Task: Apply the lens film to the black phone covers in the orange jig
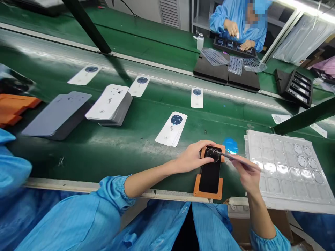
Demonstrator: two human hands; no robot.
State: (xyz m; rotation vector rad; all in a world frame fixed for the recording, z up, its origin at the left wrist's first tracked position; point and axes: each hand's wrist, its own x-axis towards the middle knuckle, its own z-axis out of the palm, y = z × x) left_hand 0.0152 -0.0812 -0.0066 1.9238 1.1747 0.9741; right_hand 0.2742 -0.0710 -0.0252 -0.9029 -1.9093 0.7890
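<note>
Our left hand (pixel 195 157) clamps the top end of the orange jig (pixel 208 194), which cradles the black back cover (pixel 210 176) at the near edge of the green belt (pixel 131 143), while our right hand (pixel 247 174) pinches tweezers (pixel 230 156) at its camera corner; we should keep the jig pinned, tip steady.

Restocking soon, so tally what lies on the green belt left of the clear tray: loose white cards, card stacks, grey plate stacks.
Single white rectangular cards with a dark blue circle: 3
Fanned stack of the same white cards: 1
Stacks of flat grey plates, one white-topped: 2
Total: 6
</note>
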